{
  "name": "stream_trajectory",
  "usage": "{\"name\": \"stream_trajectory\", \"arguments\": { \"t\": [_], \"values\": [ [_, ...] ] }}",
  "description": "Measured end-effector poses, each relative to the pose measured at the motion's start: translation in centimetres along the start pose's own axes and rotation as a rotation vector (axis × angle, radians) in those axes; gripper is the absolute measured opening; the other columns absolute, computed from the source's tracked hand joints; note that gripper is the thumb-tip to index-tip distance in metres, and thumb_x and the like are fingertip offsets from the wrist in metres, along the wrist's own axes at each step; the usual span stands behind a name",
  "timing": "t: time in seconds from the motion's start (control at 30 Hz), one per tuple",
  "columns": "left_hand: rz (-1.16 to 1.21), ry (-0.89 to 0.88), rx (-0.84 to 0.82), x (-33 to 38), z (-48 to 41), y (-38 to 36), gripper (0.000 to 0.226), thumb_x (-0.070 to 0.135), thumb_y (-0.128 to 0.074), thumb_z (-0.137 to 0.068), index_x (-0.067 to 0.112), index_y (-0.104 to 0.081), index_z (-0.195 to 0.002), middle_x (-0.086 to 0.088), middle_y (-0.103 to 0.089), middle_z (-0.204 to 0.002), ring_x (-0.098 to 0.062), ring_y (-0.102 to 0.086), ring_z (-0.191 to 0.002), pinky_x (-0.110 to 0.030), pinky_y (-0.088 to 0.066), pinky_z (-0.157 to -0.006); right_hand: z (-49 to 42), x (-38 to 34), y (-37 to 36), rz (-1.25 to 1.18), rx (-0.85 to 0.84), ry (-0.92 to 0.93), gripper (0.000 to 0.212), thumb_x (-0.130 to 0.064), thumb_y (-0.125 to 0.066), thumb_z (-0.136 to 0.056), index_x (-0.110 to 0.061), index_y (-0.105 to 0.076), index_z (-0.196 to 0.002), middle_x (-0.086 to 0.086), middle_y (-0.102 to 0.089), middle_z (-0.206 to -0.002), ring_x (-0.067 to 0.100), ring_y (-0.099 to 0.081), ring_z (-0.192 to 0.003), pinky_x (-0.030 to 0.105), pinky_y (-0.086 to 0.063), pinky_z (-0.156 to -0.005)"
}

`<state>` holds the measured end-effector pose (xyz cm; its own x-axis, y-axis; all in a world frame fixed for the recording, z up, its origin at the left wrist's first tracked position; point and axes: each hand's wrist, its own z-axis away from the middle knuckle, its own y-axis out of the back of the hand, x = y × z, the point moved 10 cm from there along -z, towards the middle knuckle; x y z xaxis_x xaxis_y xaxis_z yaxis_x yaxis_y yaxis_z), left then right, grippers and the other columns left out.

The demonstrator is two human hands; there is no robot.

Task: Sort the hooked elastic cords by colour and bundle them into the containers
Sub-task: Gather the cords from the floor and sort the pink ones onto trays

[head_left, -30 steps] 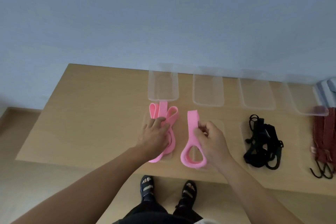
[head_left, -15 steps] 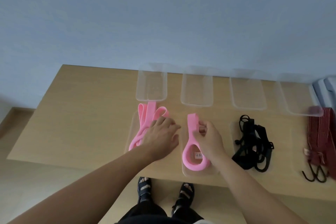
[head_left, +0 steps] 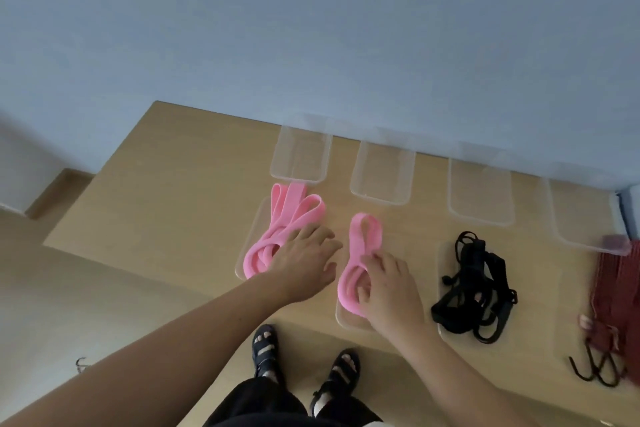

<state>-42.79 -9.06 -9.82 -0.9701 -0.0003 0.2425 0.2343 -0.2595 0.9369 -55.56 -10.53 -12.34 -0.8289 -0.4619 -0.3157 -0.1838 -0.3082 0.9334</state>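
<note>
Table (head_left: 173,204) against the wall. Four clear containers (head_left: 300,158) in a row along the back edge, nothing in them.

Front row, left to right:
- pink bundle (head_left: 277,236): several flat bands looped together, lying on a clear lid (head_left: 252,239), top ends just short of the leftmost container
- pink loop (head_left: 363,236): a single band folded into a figure-eight, on its own lid (head_left: 346,317), in front of the second container
- black cords (head_left: 474,291): tangled heap on a third lid (head_left: 441,253), in front of the third container
- red cords (head_left: 620,288): at the right frame edge, partly cut off, dark hooks (head_left: 595,371) hanging past the near table edge; top end touches or overlaps the fourth container, can't tell which

Hands:
- left hand (head_left: 304,263): fingers spread and fairly flat, resting on the right side of the pink bundle, not gripping
- right hand (head_left: 389,288): fingers curled over the pink loop's waist, thumb tucked into the lower loop, holding it down on the lid

The two hands are near each other but not touching. All cords are still outside the containers. Sandals (head_left: 265,347) are visible on the floor below the table edge.
</note>
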Motion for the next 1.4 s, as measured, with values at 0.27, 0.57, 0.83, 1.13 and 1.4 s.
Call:
{"name": "stream_trajectory", "arguments": {
  "t": [0.27,0.57,0.83,1.13,1.4],
  "values": [
    [0.024,0.149,0.061,-4.1,4.8,1.3,0.046,0.039,-0.046,-0.096,0.03,-0.047,-0.141,0.005,-0.038,-0.149,-0.019,-0.026,-0.14,-0.034,-0.023,-0.114,-0.8,-1.8,1.8,0.096,0.045,-0.044,0.038,-0.021,-0.06,-0.081,-0.013,-0.062,-0.119,0.01,-0.058,-0.121,0.032,-0.053,-0.108,0.041,-0.049,-0.083],
    [0.405,0.394,0.283,-11.9,18.7,3.3,0.044,0.033,-0.053,-0.095,0.023,-0.053,-0.138,0.003,-0.049,-0.139,-0.017,-0.036,-0.133,-0.032,-0.033,-0.11,2.3,-19.0,1.3,-0.213,-0.097,0.27,0.044,-0.031,-0.065,-0.089,-0.013,-0.055,-0.128,0.001,-0.049,-0.133,0.021,-0.04,-0.125,0.032,-0.035,-0.103],
    [0.599,0.783,0.509,-22.1,41.0,1.8,0.038,0.029,-0.055,-0.095,0.023,-0.057,-0.133,0.004,-0.053,-0.134,-0.014,-0.042,-0.125,-0.014,-0.027,-0.097,9.9,-39.3,-3.7,-0.151,-0.252,0.6,0.048,-0.04,-0.058,-0.092,-0.022,-0.049,-0.136,-0.009,-0.04,-0.14,0.01,-0.034,-0.132,0.018,-0.027,-0.101],
    [0.69,1.21,0.696,-28.3,63.1,-5.5,0.034,0.028,-0.058,-0.094,0.023,-0.061,-0.128,0.008,-0.054,-0.131,-0.012,-0.043,-0.126,-0.026,-0.031,-0.107,18.1,-56.5,-11.9,-0.059,-0.469,0.918,0.051,-0.044,-0.053,-0.093,-0.023,-0.046,-0.139,-0.012,-0.036,-0.142,0.005,-0.029,-0.133,0.021,-0.025,-0.108],
    [0.693,1.424,0.701,-33.3,71.6,-9.0,0.035,0.026,-0.06,-0.093,0.021,-0.062,-0.127,0.003,-0.056,-0.13,-0.016,-0.043,-0.127,-0.027,-0.034,-0.106,19.9,-67.2,-19.8,0.029,-0.621,1.107,0.052,-0.043,-0.054,-0.093,-0.023,-0.045,-0.14,-0.012,-0.037,-0.142,0.006,-0.033,-0.132,0.028,-0.035,-0.109]
  ]
}}
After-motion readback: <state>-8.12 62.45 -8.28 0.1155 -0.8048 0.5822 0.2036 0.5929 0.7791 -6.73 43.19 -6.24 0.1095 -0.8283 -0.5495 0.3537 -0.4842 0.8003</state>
